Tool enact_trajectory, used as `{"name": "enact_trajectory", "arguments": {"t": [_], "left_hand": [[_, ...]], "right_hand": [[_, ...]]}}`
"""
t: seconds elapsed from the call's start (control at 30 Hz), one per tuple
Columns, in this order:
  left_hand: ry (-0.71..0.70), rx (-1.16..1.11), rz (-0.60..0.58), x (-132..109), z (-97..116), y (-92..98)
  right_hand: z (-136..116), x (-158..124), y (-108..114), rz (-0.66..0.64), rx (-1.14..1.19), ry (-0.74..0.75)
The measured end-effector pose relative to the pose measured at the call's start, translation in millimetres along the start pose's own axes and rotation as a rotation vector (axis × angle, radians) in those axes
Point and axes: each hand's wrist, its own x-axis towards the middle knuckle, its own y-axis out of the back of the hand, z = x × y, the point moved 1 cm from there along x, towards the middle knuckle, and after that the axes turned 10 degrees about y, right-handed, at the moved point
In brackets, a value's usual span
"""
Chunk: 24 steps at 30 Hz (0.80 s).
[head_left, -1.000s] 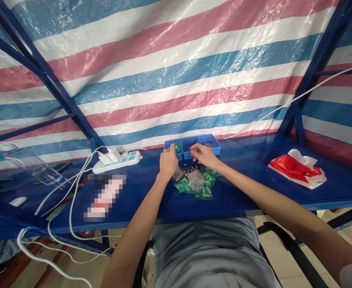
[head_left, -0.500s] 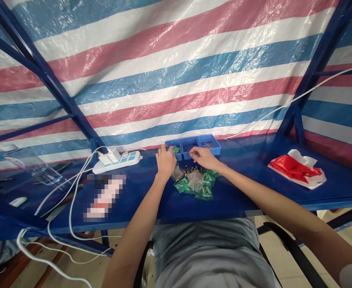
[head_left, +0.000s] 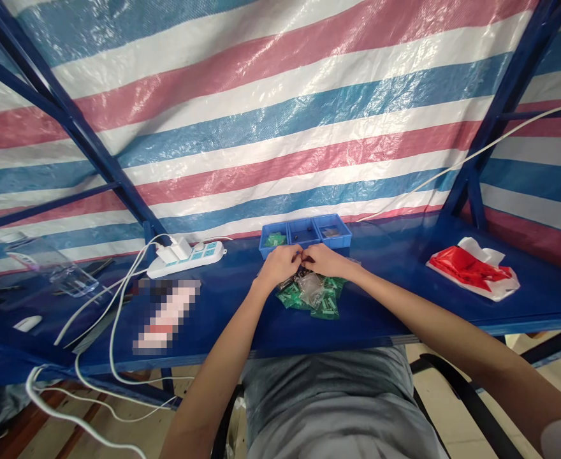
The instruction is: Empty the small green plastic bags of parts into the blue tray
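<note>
The left hand [head_left: 282,264] and the right hand [head_left: 322,260] are close together in the middle of the frame, fingertips very near each other. The fingers on both hands are bent in, but I cannot tell if they hold anything. Just below them in the frame, a pile of green packets [head_left: 327,307] lies on the blue table [head_left: 380,312], with a clear bag [head_left: 311,290] on top. Just above the hands is a blue tray [head_left: 338,243] with three parts. Green pieces [head_left: 275,240] sit in the left part, tiny dark bits in the middle one, and things too small to make out in the right one. A white power strip [head_left: 201,258] is left of the middle. A red and white packet [head_left: 474,271] lies at the right, and a clear bottle [head_left: 74,278] is at the far left.
</note>
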Motion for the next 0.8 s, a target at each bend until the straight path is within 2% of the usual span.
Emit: {"name": "enact_trajectory", "arguments": {"t": [0.2,0.5,0.8], "left_hand": [[0.021,-0.007,-0.086,-0.9,-0.9,-1.2],[0.010,0.014,-0.018,0.7,-5.3,-2.9],[0.051,0.062,-0.080,0.3,-7.9,-4.3]], "right_hand": [[4.7,-1.6,1.6,-0.017,-0.001,-0.041],[5.1,-1.9,4.3,-0.053,0.040,-0.038],[-3.1,-3.3,6.0,-0.045,-0.012,-0.067]]}}
